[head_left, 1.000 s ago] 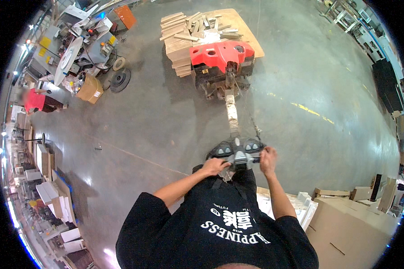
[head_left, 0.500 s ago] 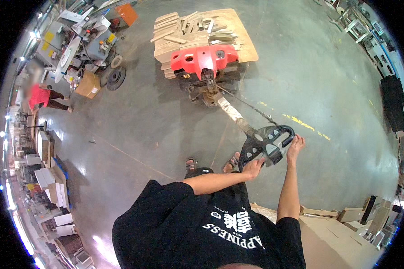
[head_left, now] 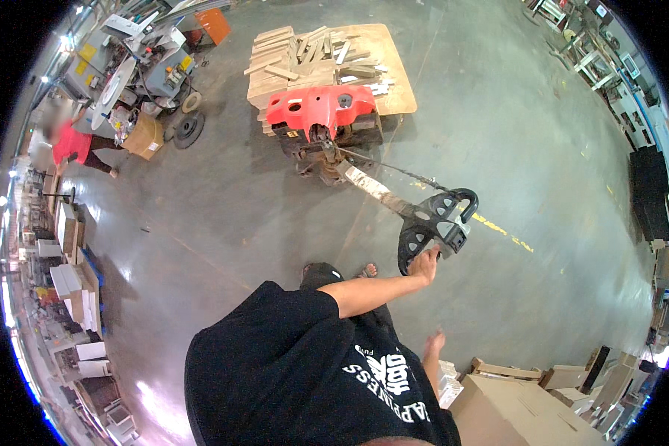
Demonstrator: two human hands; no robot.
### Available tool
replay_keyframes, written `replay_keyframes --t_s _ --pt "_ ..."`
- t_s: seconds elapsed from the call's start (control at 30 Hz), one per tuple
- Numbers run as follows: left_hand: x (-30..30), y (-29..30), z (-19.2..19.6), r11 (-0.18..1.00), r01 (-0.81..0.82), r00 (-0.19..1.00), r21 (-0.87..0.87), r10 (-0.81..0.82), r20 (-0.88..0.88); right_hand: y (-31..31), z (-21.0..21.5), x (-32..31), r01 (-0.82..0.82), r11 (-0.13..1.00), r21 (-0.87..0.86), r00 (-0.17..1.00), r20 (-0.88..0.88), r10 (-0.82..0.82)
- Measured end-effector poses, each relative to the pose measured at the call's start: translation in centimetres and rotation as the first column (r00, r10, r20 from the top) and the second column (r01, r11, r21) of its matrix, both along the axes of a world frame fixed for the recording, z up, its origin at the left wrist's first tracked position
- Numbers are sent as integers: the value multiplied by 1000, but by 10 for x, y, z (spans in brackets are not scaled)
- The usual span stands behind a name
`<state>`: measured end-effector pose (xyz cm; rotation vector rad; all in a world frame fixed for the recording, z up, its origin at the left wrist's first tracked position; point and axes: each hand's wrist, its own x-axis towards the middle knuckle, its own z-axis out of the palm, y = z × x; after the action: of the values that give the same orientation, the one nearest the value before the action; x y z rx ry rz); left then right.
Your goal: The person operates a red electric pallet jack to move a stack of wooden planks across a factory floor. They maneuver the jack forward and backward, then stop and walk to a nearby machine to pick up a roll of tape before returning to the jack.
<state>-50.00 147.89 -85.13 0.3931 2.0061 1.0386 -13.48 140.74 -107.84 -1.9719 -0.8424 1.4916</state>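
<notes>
**Right hand off the handle**

The right hand (head_left: 432,345) has let go of the pallet jack handle (head_left: 437,225) and hangs low beside the body. Only the left hand (head_left: 425,264) touches the handle, which has swung further right of the red pallet jack (head_left: 320,111).

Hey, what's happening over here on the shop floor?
A person in a black shirt has their left hand on the black handle of a red pallet jack. Their right hand hangs free at their side. The jack sits under a pallet stacked with wood pieces on the concrete floor. Another person in red stands by machines at the far left.
</notes>
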Motion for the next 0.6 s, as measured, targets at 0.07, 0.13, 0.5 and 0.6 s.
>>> replay_keyframes --t_s 0.07,0.13,0.5,0.6 --pt "7 8 15 1000 16 1000 0 -16 -20 -55 -18 31 133 987 -89 990 -42 -138" --pt "4 13 19 1000 -17 998 -1 17 -61 -82 -25 40 123 983 -136 990 -53 -131" --pt "-12 17 -36 997 -71 992 -6 70 -106 -64 -61 27 -292 945 147 948 -88 307" --pt "-31 -2 -57 995 -91 990 -29 87 -110 -54 -59 -16 -140 990 10 960 -243 139"
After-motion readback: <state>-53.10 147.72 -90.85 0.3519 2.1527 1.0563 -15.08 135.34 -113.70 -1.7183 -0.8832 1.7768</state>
